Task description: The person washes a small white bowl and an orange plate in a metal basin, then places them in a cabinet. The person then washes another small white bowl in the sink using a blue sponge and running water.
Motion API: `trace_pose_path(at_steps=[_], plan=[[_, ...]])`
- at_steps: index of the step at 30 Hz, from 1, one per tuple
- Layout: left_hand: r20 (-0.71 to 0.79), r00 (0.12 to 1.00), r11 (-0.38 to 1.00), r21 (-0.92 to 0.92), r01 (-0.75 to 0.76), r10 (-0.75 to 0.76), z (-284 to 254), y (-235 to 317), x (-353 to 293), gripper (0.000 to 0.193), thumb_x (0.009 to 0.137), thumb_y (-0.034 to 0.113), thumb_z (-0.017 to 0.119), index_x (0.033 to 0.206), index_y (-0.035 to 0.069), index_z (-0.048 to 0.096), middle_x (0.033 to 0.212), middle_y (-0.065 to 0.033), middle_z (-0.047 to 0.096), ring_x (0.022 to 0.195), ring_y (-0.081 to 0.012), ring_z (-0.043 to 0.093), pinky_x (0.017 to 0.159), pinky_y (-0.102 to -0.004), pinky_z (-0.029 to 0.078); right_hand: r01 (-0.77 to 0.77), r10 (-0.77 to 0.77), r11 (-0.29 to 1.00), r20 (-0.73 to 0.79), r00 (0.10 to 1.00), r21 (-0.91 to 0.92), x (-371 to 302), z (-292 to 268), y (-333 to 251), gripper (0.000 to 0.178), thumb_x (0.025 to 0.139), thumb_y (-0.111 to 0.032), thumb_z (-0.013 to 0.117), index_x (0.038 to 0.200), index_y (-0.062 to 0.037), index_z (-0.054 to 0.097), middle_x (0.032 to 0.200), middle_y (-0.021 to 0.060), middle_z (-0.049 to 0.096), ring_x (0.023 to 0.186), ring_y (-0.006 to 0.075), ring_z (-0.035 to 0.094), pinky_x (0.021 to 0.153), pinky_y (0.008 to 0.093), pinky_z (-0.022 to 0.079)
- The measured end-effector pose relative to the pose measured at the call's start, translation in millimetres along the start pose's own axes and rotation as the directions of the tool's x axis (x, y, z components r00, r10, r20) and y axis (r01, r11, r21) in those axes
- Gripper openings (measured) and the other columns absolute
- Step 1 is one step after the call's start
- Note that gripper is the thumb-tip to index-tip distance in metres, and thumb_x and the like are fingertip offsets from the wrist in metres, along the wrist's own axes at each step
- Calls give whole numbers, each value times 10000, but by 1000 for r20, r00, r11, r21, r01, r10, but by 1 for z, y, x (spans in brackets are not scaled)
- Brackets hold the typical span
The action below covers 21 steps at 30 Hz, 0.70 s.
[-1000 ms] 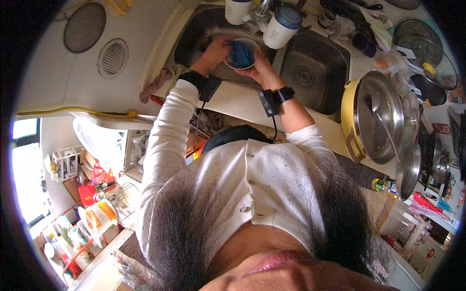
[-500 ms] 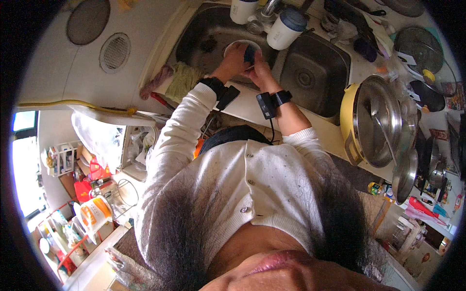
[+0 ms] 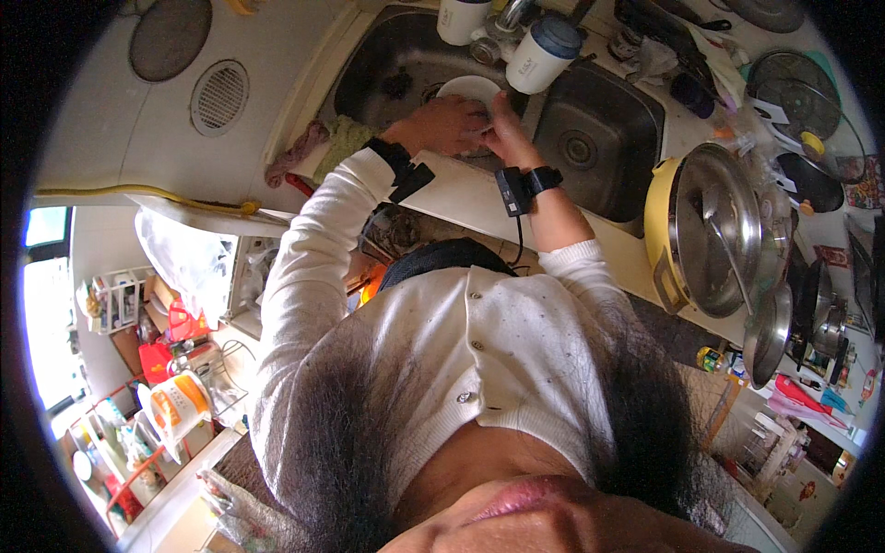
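A white round dish [image 3: 470,88], a bowl or a deep plate, is tilted over the left basin of the sink [image 3: 369,109]. My right hand [image 3: 505,131] grips its right edge, the thumb up along the rim. Across the near side of the dish lies my left hand [image 3: 441,127], back up, with its fingers bent together and pointing right. What is under those fingers is hidden; the dark blue pad seen earlier does not show.
A white canister with a blue lid [image 3: 544,57] stands behind the dish, near the faucet [image 3: 502,32]. The right basin [image 3: 590,147] lies beside it. A yellow pot [image 3: 662,221] is on the counter at right. A green cloth [image 3: 343,152] hangs at the sink's left edge.
My left hand has moved left and toward me, over the dish's near side. More of the white dish shows, and the dark blue pad has gone out of sight. The right hand keeps near the rim.
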<state>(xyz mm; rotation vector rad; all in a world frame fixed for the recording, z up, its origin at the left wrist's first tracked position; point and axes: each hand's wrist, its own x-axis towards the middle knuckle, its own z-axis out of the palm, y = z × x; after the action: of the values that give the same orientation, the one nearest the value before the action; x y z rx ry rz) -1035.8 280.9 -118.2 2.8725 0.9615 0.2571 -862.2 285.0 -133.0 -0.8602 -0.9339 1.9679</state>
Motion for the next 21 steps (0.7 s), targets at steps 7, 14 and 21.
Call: trace_pose_path(at_steps=[7,14,21], plan=[[-119,971,954,194,227,-207,-3,22,7,400,746,174,617,1141,159,559,1195,-77,491,1059,-324,506,890,-406,464,31,-10,978,-100,995,206,19,5,9,455,965,-442,337,1233,-84,424,1154,116,519,1011,245,546,803,414,501],[-81,997,963,265,42,-21,3,9,-1,454,759,168,596,1206,125,525,1282,-77,465,1123,-321,479,916,-419,452,-99,116,980,-89,989,173,23,-6,0,355,981,-339,349,1161,-57,467,1080,104,553,946,252,558,711,426,521],[-225,974,966,258,23,37,3,18,-1,307,762,116,565,1065,134,605,1185,-63,517,1081,-305,493,847,-398,465,-59,98,975,-177,979,215,31,-9,15,354,966,-343,388,1199,-81,437,1145,131,516,960,303,572,755,466,534]])
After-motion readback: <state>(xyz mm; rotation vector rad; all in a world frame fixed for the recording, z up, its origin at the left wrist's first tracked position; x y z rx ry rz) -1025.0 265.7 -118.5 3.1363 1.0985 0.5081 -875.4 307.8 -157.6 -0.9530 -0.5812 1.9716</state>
